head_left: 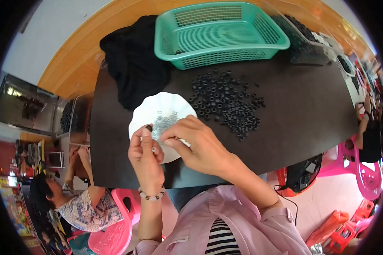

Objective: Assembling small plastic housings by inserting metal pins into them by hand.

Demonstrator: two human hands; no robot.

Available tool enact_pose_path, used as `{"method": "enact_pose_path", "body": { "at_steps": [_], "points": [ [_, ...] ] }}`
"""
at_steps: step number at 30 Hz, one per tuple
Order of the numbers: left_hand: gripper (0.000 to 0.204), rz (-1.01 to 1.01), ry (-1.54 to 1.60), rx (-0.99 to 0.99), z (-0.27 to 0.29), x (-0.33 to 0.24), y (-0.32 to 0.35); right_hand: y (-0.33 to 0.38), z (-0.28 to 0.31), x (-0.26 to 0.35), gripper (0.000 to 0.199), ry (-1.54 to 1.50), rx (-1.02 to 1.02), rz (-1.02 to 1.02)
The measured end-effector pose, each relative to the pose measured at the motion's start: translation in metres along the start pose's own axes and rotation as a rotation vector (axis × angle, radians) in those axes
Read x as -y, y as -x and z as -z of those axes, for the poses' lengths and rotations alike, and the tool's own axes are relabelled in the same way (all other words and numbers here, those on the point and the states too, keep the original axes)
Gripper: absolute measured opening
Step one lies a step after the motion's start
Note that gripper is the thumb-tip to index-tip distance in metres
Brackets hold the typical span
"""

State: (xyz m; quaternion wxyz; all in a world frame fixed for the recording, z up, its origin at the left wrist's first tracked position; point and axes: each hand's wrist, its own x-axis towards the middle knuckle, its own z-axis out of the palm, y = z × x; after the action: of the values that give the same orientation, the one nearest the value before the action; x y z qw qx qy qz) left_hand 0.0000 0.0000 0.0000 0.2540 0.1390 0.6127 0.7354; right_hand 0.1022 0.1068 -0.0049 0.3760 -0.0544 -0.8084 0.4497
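Over the near part of a white scalloped plate (153, 103), my left hand (145, 155) pinches a small black ring-shaped piece (149, 128) between thumb and finger. Small silvery pieces (162, 122) lie heaped on the plate. My right hand (202, 146) is closed in a pinch just right of the left one, its fingertips low over the plate. Whatever sits between those fingertips is too small to make out. Right of the plate, a loose pile of black ring-shaped pieces (220, 95) spreads across the dark table (293, 110).
A green plastic basket (221, 57) stands at the table's far side, with black cloth (136, 59) to its left. Clear bins of dark pieces (312, 53) sit at the back right. Another person (89, 204) works at the left; someone else (368, 136) is at the far right.
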Motion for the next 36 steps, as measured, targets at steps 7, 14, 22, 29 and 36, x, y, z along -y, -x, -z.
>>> {"method": "enact_pose_path", "body": {
  "at_steps": [7,14,22,29,36],
  "points": [
    [0.022,-0.084,-0.064,-0.001,0.009,0.001,-0.007,-0.01,-0.012,0.009,0.011,-0.021,0.018,-0.131],
    [0.021,-0.069,-0.08,0.003,0.006,0.003,-0.002,-0.007,-0.016,0.01,0.011,-0.004,0.045,-0.098],
    [0.025,0.268,0.303,0.207,0.012,-0.003,0.003,-0.006,-0.004,0.01,0.008,-0.078,-0.075,-0.169],
    [0.027,0.351,0.408,0.299,0.013,0.0,0.011,-0.006,-0.003,0.008,0.007,-0.055,-0.123,-0.156],
    [0.026,0.262,0.305,0.322,0.016,0.003,0.011,-0.005,-0.003,0.008,0.009,0.043,-0.105,-0.095]
  ]
}}
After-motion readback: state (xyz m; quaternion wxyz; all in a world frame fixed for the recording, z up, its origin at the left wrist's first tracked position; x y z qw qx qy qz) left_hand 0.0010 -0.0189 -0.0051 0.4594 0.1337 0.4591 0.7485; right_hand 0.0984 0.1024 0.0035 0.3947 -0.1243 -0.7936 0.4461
